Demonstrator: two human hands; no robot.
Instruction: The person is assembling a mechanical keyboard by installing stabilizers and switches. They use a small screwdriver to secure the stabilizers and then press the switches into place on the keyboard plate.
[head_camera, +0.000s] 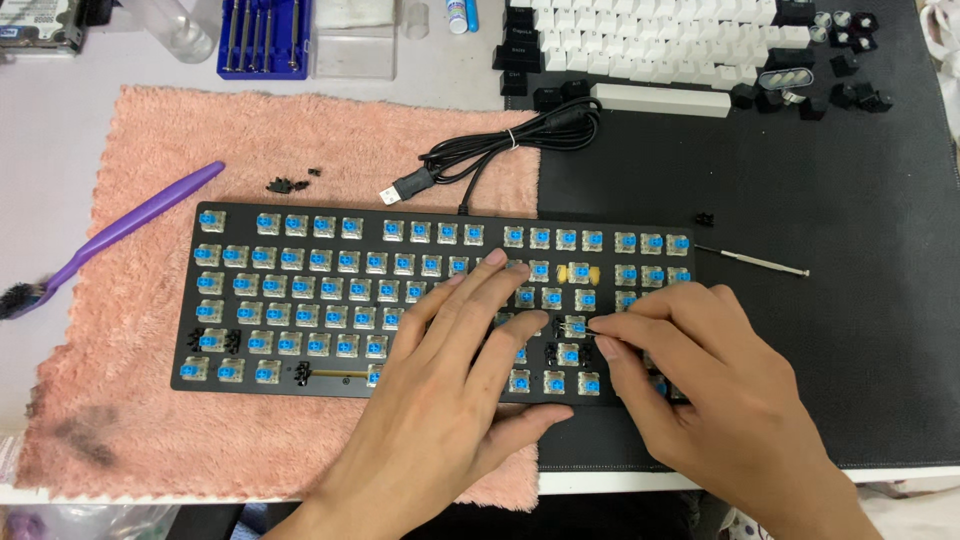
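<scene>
- A white table (60, 130) is seen from the head camera, covered by a pink towel (150, 300) and a black mat (860, 300).
- A stripped keyboard (250, 215) with blue switches is laid across both, its long axis left to right.
- The left hand (450, 390) is laid flat on the keyboard's middle, fingers (480, 280) spread.
- At the keyboard's lower right, a thin metal piece (578, 330) is pinched by the right hand (720, 390), whose fingertips point left.
- A purple brush (120, 228) lies left of the keyboard.

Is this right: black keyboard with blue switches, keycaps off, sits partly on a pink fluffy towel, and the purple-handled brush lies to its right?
Not quite. The head view shows the purple-handled brush to the left of the black keyboard with blue switches, not the right. What lies to the right is a thin metal screwdriver. The rest holds: keycaps off, keyboard partly on the pink fluffy towel.
</scene>
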